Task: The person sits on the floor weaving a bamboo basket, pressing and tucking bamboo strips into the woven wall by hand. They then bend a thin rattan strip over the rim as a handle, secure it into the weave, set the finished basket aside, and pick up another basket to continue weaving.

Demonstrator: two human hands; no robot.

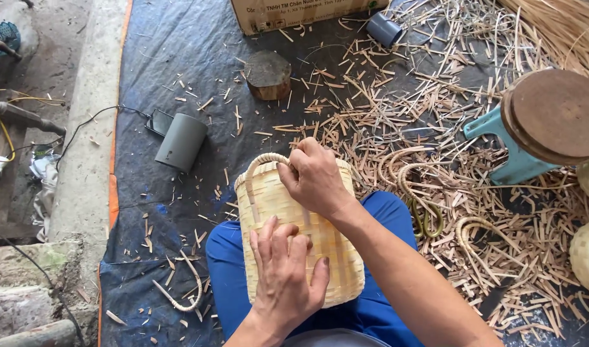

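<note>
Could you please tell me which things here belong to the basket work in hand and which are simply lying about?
In hand:
- woven basket, on the lap
- its looped handle
- left hand, flat on the basket's side
- right hand, at the rim by the handle

Lying about:
- grey cylinder
- wood block
- cardboard box
- stool
- bamboo offcuts

Left hand [286,277] flat on woven basket [275,199] on lap; right hand [315,177] grips its rim by handle [259,164]; shavings [397,109] around.
</note>
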